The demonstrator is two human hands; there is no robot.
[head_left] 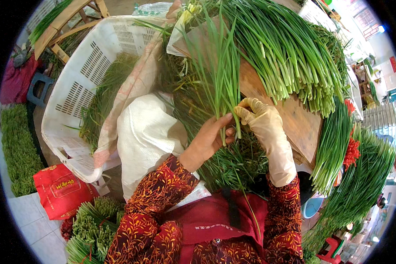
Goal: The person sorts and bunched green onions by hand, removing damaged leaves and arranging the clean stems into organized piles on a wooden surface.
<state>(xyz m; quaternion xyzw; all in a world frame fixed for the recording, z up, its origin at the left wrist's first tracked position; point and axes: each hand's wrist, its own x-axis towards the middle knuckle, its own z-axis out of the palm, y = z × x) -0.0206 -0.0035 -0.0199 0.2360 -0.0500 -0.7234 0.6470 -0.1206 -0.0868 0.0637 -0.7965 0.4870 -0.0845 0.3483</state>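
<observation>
Well, the neat green pile (290, 57) far right looks done; left hand (208, 141) and gloved right hand (256, 114) pinch a few loose stalks (220, 97), probably unfinished. Can't tell how much remains.

The board (301, 130) is partly covered by stalks (290, 61); the basin (312, 207) is partly hidden; the wooden frame (59, 27) is cut off above.

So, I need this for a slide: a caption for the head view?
Bare left hand holds long green stalks, gloved right hand touching them, beside a wooden board heaped with more.
</observation>
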